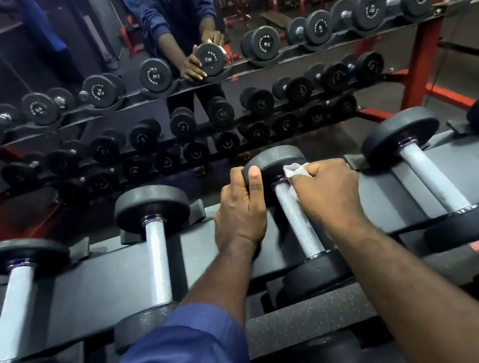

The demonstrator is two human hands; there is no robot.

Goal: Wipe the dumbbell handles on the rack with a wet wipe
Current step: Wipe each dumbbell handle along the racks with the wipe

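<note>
The knurled handle (297,222) being wiped sits mid-row on the rack's (90,285) top shelf, with the wet wipe (296,170) bunched against its far end, right by the far head (275,159). Fingers of the right hand (328,191) curl around wipe and bar. The left hand (240,213) clamps that head, thumb flat on top, so it can't roll. My take: drag the wipe the full length toward you and twist as you go — knurling traps grime. A neighbouring dumbbell (431,177) lies just beside.
</note>
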